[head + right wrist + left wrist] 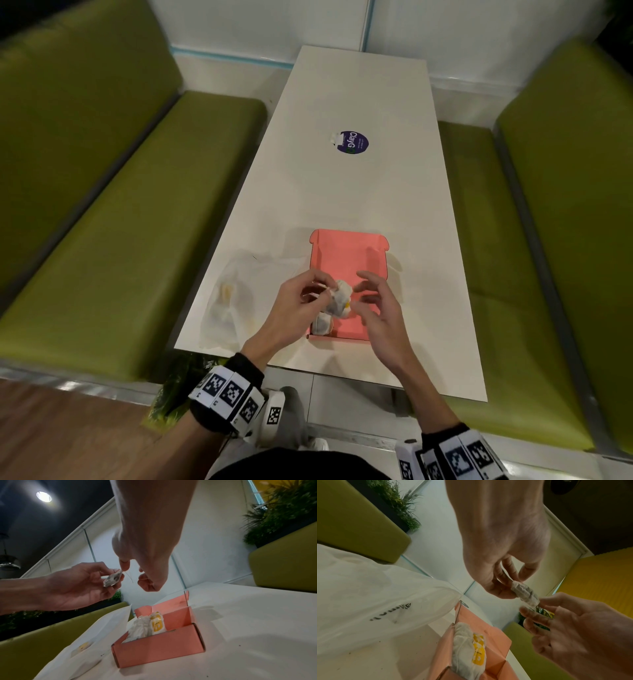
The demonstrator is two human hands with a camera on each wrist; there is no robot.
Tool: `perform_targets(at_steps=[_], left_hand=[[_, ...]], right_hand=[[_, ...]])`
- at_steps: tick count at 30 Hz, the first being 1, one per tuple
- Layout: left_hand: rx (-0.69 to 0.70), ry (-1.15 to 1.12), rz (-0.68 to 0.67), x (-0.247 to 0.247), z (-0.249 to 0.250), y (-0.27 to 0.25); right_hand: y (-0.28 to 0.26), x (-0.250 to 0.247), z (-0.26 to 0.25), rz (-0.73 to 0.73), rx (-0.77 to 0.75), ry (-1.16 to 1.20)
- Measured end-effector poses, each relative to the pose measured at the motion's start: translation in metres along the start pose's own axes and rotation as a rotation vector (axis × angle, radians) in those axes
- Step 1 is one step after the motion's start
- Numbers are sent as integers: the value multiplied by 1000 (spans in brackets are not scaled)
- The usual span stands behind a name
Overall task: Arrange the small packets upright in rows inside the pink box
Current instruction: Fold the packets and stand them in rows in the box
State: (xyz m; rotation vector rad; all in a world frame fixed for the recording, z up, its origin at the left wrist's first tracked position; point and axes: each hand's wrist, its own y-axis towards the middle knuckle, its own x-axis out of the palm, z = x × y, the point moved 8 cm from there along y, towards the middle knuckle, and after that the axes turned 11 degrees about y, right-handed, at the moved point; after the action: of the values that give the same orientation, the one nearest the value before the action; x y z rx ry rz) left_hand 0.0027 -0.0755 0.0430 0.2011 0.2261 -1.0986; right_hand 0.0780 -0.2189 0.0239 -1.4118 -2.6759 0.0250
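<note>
An open pink box [346, 267] sits near the table's front edge, its lid folded back. Two white packets [147, 627], one with a yellow print, stand at its near left end. My left hand [323, 291] is above the box and pinches a small crumpled white packet [524, 593] between thumb and fingers. A thin thread [128, 576] hangs from that packet. My right hand [368, 294] hovers just to the right of it with loosely spread fingers [532, 616] that hold nothing; whether they touch the packet's tip is unclear.
A translucent white plastic bag [233, 301] lies on the white table [342, 188] left of the box, with something yellow showing inside. A round blue sticker [352, 142] is farther back on the table. Green benches [120, 240] run along both sides.
</note>
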Motion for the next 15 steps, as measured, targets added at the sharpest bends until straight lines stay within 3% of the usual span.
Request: perform_targets(at_steps=[7, 15], left_hand=[[5, -3, -41, -3, -1, 0], [-35, 48, -59, -10, -6, 0]], right_hand=[[16, 15, -8, -143, 71, 27], [14, 4, -15, -103, 55, 86]])
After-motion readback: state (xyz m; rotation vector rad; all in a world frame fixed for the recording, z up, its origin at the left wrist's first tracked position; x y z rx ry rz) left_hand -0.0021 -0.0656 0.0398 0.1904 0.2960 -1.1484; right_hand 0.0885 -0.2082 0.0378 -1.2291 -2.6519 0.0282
